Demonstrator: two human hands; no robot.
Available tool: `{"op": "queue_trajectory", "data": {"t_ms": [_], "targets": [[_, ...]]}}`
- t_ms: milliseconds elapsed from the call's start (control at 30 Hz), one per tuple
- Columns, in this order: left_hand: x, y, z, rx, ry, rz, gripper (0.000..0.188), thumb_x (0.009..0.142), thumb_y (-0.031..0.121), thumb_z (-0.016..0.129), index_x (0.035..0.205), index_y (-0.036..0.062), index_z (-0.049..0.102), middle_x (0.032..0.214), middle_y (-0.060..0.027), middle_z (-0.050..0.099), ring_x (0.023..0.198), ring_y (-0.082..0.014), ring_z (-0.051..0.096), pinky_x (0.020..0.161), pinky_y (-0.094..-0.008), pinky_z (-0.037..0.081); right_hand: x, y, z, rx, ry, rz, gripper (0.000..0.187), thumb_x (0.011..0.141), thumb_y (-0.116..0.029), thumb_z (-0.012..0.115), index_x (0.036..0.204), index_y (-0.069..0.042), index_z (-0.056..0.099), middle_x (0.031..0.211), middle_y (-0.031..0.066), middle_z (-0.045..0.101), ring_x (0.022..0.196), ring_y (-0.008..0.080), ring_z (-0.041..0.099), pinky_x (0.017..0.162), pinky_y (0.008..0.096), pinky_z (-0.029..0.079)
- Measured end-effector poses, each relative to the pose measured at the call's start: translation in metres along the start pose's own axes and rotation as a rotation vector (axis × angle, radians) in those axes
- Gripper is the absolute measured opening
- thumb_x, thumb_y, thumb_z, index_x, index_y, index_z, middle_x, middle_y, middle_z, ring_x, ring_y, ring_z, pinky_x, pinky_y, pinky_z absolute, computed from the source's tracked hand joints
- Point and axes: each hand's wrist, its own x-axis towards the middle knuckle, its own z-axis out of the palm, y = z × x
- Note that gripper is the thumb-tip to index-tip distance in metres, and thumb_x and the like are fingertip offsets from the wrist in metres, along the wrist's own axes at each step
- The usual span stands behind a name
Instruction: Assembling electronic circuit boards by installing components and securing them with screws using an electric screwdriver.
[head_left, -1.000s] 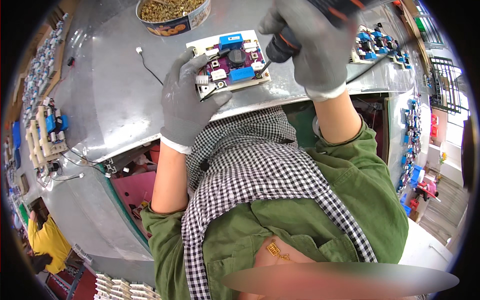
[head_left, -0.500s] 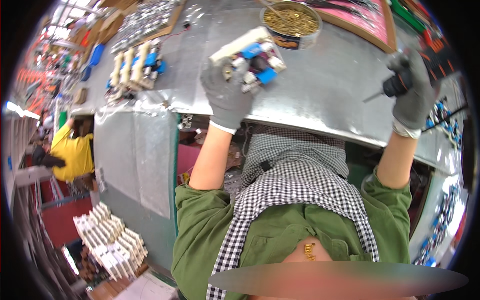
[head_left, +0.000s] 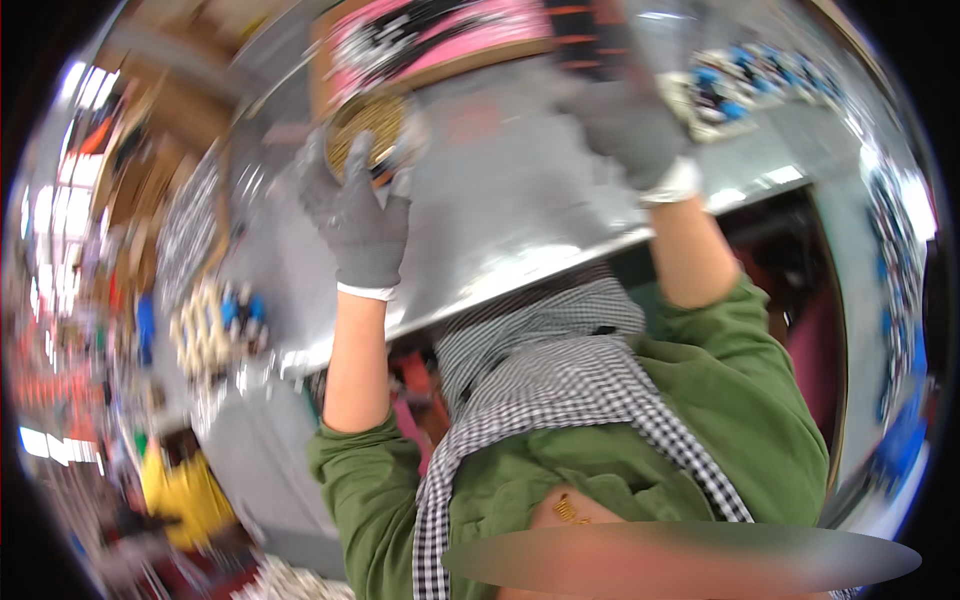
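My left hand [head_left: 365,215], in a grey glove, has its fingers spread at the near rim of a round tin [head_left: 381,180] of small brass-coloured screws. Nothing shows in its grip. My right hand [head_left: 628,130], also gloved in grey, is smeared by motion over the table to the right. Just beyond it is the black and orange body of a power screwdriver [head_left: 590,45]. Whether the fingers are around it cannot be made out. A cream and blue assembly [head_left: 708,105] lies close to the right of that hand.
Beyond the tin is a pink-lined cardboard tray [head_left: 435,45] of dark and silvery parts. More blue and white assemblies [head_left: 770,75] stretch along the right. Cream blocks with blue parts [head_left: 215,325] stand at the left of the metal table [head_left: 480,190]. A person in yellow [head_left: 185,495] is at lower left.
My left hand has let go of the cream and blue assembly and moved left to the screw tin. My right hand has shifted left in the view. The whole view has swung rightward and blurred.
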Motion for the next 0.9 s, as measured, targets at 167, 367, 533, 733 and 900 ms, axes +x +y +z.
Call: {"op": "queue_trajectory", "data": {"t_ms": [167,367,533,733,900], "targets": [[0.087,0.184,0.091,-0.714,-0.153,0.300,0.070,0.075,0.038,0.085,0.138,0.0183,0.061,0.144,-0.0230,0.052,0.132,-0.0423,0.051,0.111,-0.0514,0.041,-0.009,-0.034,-0.059,-0.039,0.121,-0.111,0.080,0.077,-0.006,0.081,0.148,-0.001,0.043,0.127,0.0101,0.062,0.109,0.0194,0.065,0.096,0.0316,0.053],[0.105,0.335,0.149,-0.947,-0.562,0.292,0.084,0.070,0.048,0.086,0.142,0.0141,0.058,0.133,-0.0235,0.061,0.122,-0.0412,0.060,0.105,-0.0499,0.047,-0.025,-0.025,-0.123,-0.289,0.186,-0.004,0.088,0.075,-0.011,0.085,0.150,-0.003,0.039,0.129,0.0134,0.063,0.114,0.0211,0.065,0.098,0.0344,0.053],[0.091,0.271,0.104,-0.520,-0.973,0.370,0.119,0.058,0.061,0.086,0.155,0.0092,0.041,0.134,-0.0222,0.060,0.124,-0.0408,0.059,0.110,-0.0482,0.042,-0.005,0.001,-0.143,-0.253,0.312,-0.256,0.050,0.079,-0.011,0.078,0.125,-0.005,0.059,0.102,0.0110,0.068,0.086,0.0249,0.069,0.078,0.0324,0.057],[0.016,0.108,0.008,-0.595,-0.893,0.196,0.126,0.055,0.061,0.087,0.157,0.0104,0.032,0.142,-0.0244,0.050,0.133,-0.0447,0.045,0.116,-0.0515,0.033,0.016,-0.020,-0.071,0.016,0.080,0.080,0.088,0.077,-0.001,0.080,0.153,-0.002,0.035,0.128,0.0112,0.062,0.114,0.0158,0.063,0.095,0.0310,0.054],[0.007,0.041,-0.042,-0.761,-0.925,-0.039,0.105,0.065,0.053,0.087,0.153,0.0121,0.045,0.139,-0.0242,0.057,0.133,-0.0388,0.053,0.112,-0.0462,0.041,0.028,-0.026,-0.027,0.313,-0.013,0.228,0.088,0.077,-0.001,0.080,0.152,-0.003,0.036,0.125,0.0082,0.062,0.110,0.0145,0.063,0.092,0.0290,0.054]]}}
